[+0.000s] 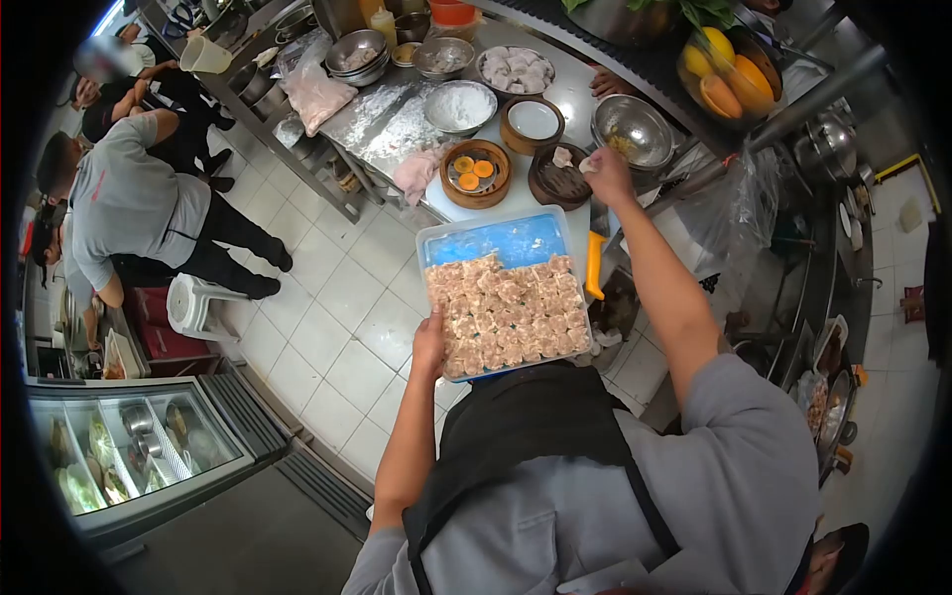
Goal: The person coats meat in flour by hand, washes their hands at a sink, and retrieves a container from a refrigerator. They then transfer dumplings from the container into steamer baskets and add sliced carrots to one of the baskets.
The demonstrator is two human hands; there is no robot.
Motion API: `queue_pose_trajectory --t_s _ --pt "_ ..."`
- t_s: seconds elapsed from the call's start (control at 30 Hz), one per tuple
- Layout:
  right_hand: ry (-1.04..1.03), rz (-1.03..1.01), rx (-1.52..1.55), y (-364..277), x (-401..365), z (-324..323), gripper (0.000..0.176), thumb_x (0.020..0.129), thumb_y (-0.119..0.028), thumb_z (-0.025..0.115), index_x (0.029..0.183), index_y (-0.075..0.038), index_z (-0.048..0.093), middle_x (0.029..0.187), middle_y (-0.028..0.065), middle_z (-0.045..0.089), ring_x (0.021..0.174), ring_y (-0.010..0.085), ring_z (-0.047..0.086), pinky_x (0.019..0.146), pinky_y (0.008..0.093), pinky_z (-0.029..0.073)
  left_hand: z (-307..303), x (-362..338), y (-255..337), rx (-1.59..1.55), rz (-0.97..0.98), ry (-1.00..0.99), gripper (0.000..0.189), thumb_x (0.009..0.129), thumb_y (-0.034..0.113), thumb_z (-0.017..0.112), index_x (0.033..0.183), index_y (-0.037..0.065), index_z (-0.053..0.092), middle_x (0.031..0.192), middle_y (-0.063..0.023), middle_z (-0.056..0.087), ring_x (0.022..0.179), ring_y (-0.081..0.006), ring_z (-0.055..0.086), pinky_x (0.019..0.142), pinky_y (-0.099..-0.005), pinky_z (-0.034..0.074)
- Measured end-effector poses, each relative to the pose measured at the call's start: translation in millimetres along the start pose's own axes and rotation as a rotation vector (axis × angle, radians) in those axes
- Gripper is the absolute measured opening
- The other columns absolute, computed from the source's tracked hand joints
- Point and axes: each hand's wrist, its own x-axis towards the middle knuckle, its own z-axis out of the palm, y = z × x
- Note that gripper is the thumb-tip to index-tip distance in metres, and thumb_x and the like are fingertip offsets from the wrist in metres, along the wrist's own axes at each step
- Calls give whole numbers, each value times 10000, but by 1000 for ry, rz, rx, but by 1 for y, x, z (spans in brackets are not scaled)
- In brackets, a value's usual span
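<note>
My left hand (428, 345) grips the left edge of a blue-bottomed plastic tray (486, 238), held tilted in front of my apron. Rows of pale, meaty dumplings (511, 312) fill most of it; blue shows along its far end. My right hand (610, 178) is closed in a pinch on a small pale dumpling (587, 166), at the right rim of a dark bamboo steamer (543, 188). Inside that steamer sits one dumpling (562, 157). Left of it, another bamboo steamer (486, 198) holds three orange-topped pieces (469, 181).
Behind stand a third steamer (509, 134), a flour bowl (461, 107) and a steel bowl (635, 129). A pink cloth (418, 174) lies at the counter's edge. A yellow handle (595, 266) is beside the tray. Another person's hand (603, 81) is across the counter; a person (149, 198) stands left.
</note>
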Motion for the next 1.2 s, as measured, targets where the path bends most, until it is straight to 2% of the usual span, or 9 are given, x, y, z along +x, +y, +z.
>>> queue_pose_trajectory --t_s 0.4,0.5,0.57,0.6,0.73,0.83,0.93,1.03,1.2 --pt "30 -188 -156 -17 -6 14 237 726 -196 789 904 -106 661 972 96 654 1037 351 561 909 436 460 3 -6 8 53 -17 4 635 1015 469 503 1283 -107 518 1182 -176 658 1019 -232 660 885 -361 531" --pt "2 -140 100 -62 -18 6 220 786 -220 760 927 -78 669 930 107 674 934 337 624 838 439 503 0 -6 4 41 -8 -9 639 1019 467 495 1292 -110 513 1181 -175 658 1014 -230 660 882 -354 529" --pt "-498 -13 180 -120 -52 -4 283 850 -271 714 1009 -45 649 874 137 722 787 295 703 724 440 546 0 -3 2 44 1 -5 644 1018 471 495 1295 -110 511 1182 -173 658 1012 -229 660 883 -352 528" --pt "-741 -22 118 -156 -71 -19 320 841 -284 710 1057 -58 641 928 160 721 867 310 702 767 439 548 2 -4 5 60 -13 23 655 1014 482 499 1292 -110 513 1178 -173 659 1010 -229 660 882 -359 531" --pt "-900 -408 -175 -206 -131 3 476 781 -321 760 1115 -22 600 988 229 677 936 389 662 814 466 528 0 -1 2 49 -20 11 666 1009 490 505 1289 -114 509 1178 -181 656 1010 -235 662 878 -367 536" --pt "-802 -372 -131 -193 -142 29 521 764 -268 759 1163 -18 536 965 228 665 901 364 667 788 447 532 0 3 2 59 -21 8 673 1007 498 504 1287 -114 508 1176 -187 655 1008 -239 665 875 -369 540" --pt "-993 -29 274 -185 -120 7 582 759 -216 757 1221 -29 457 920 186 643 844 308 655 751 412 528 -1 0 -2 38 -19 5 699 992 516 525 1279 -121 506 1175 -195 650 1012 -244 659 874 -372 538" --pt "-1007 81 416 -169 -107 -1 649 761 -203 764 1269 -44 393 883 135 614 786 225 616 687 357 516 0 -2 1 12 -13 5 743 966 540 565 1263 -138 504 1177 -206 639 1020 -252 645 875 -380 531" --pt "-1092 268 406 -129 -68 16 471 774 -176 737 1198 -31 592 960 98 645 816 172 623 657 296 521 1 -4 1 -1 5 -9 720 977 531 551 1252 -134 511 1170 -202 639 1018 -253 646 867 -381 535"
